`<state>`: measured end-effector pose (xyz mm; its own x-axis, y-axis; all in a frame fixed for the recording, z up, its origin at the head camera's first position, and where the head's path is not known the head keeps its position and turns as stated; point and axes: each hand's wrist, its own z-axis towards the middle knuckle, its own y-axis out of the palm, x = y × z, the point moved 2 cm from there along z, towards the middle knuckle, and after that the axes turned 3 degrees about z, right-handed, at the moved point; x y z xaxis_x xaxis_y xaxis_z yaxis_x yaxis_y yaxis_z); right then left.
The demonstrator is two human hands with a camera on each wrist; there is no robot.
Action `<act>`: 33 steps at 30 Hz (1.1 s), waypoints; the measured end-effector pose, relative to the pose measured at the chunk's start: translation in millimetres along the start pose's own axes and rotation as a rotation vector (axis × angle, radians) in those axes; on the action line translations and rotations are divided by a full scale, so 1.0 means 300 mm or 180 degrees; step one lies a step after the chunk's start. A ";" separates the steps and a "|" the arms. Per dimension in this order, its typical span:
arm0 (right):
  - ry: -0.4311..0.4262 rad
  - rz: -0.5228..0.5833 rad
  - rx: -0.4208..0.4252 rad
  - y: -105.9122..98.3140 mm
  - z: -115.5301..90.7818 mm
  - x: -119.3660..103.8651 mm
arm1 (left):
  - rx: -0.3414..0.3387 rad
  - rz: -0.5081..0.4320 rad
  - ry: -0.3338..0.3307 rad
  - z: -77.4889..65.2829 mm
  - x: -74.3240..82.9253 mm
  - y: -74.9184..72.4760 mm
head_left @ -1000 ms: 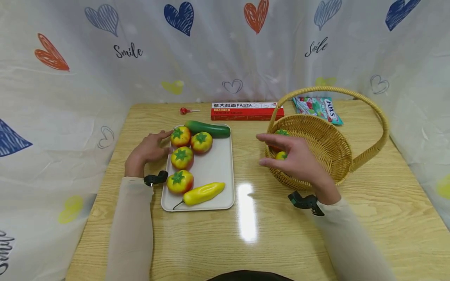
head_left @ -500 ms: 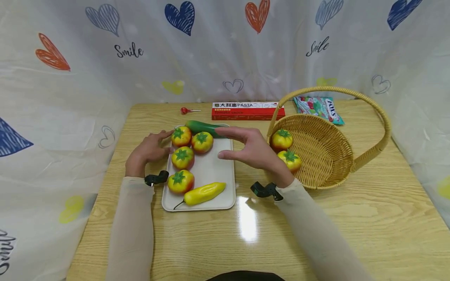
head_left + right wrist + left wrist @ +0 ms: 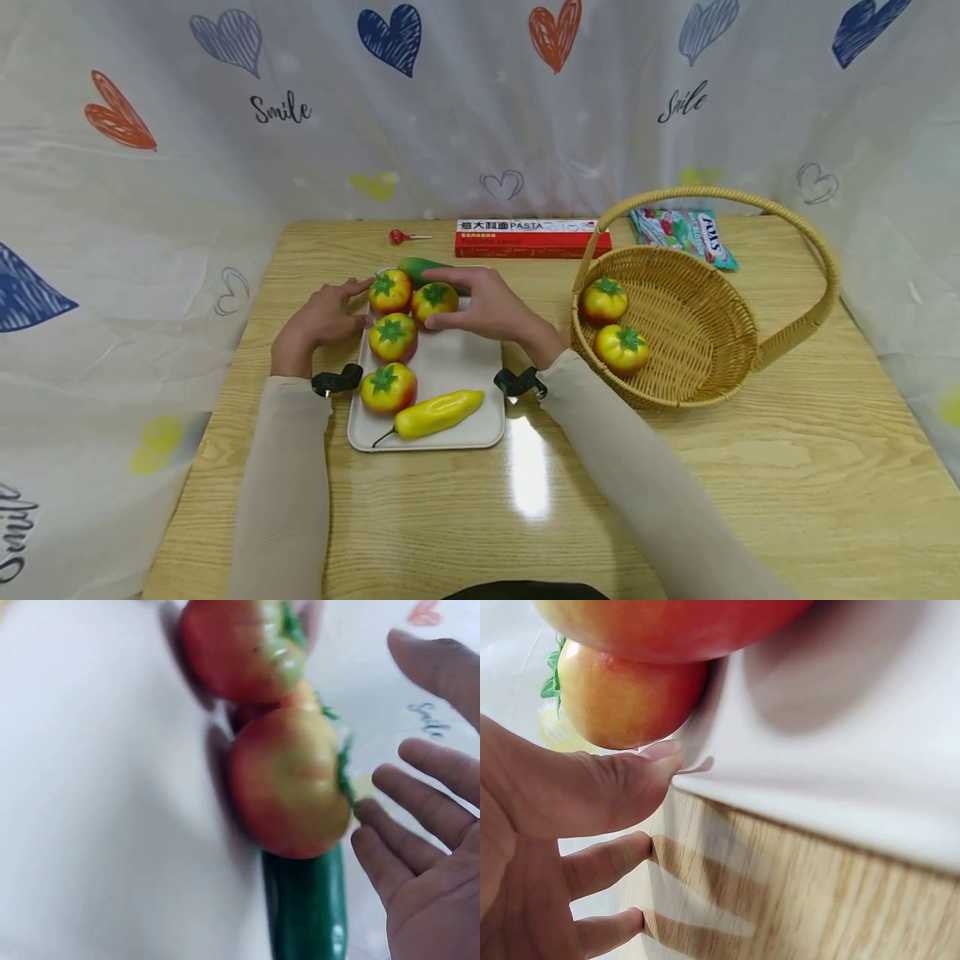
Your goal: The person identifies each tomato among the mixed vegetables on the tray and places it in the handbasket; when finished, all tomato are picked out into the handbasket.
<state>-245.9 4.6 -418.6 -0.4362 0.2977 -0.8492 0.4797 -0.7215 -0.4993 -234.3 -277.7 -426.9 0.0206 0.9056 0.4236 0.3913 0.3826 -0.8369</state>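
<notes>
My left hand (image 3: 321, 323) rests at the left edge of the white tray (image 3: 461, 358). In the left wrist view its thumb (image 3: 622, 780) touches the rim, while straight fingers reach down beside it. My right hand (image 3: 491, 307) hovers with spread fingers around a red-yellow tomato (image 3: 437, 298) at the tray's upper middle. The right wrist view shows that hand apart from the tomato (image 3: 292, 784). Several tomatoes (image 3: 393, 337) line the tray's left side. A green cucumber (image 3: 416, 267), partly hidden by my right hand, lies at the back, and a yellow pepper (image 3: 438, 414) at the front.
To the right stands a wicker basket (image 3: 705, 333) with a tall handle and two tomatoes (image 3: 621, 348) inside. Along the back lie a lollipop (image 3: 397, 237), a red pasta box (image 3: 532, 242) and a candy bag (image 3: 686, 235). A printed curtain (image 3: 450, 125) hangs behind.
My right hand has moved left from over the basket to the tomato at the tray's upper middle. My left hand has stayed at the tray's edge.
</notes>
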 end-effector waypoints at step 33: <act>0.0273 -0.0428 -0.0045 0.011 -0.119 -0.019 | -0.0051 0.0036 -0.0060 0.009 -0.003 0.002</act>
<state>-214.7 22.9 -421.7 -0.4310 0.4436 -0.7858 0.4323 -0.6629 -0.6113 -236.5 -277.8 -428.6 0.0078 0.9132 0.4073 0.4058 0.3694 -0.8360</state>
